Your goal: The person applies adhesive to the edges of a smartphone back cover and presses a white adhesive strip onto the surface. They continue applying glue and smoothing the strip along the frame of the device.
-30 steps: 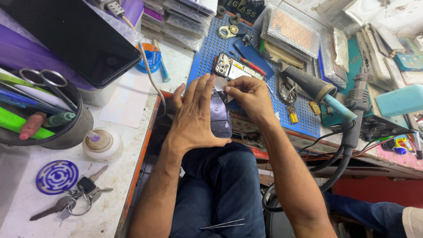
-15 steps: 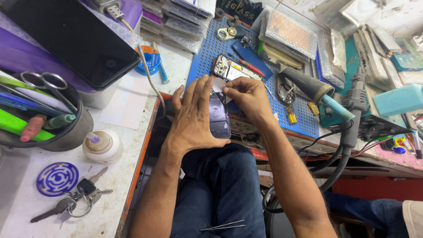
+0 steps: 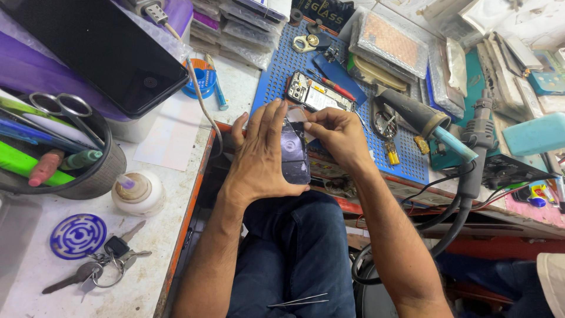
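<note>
At a cluttered repair bench, the left hand (image 3: pixel 262 156) cradles a dark, glossy slab-shaped phone (image 3: pixel 294 154) over the lap while the right hand (image 3: pixel 338 136), at 3 o'clock, pinches its top edge, apparently mid-peel, calling for steady lifting.

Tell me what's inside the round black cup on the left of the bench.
The black cup holds scissors, a green marker, a pink-tipped pen and bright green and blue tools. Their lower ends and the cup's bottom are hidden by its wall.
</note>
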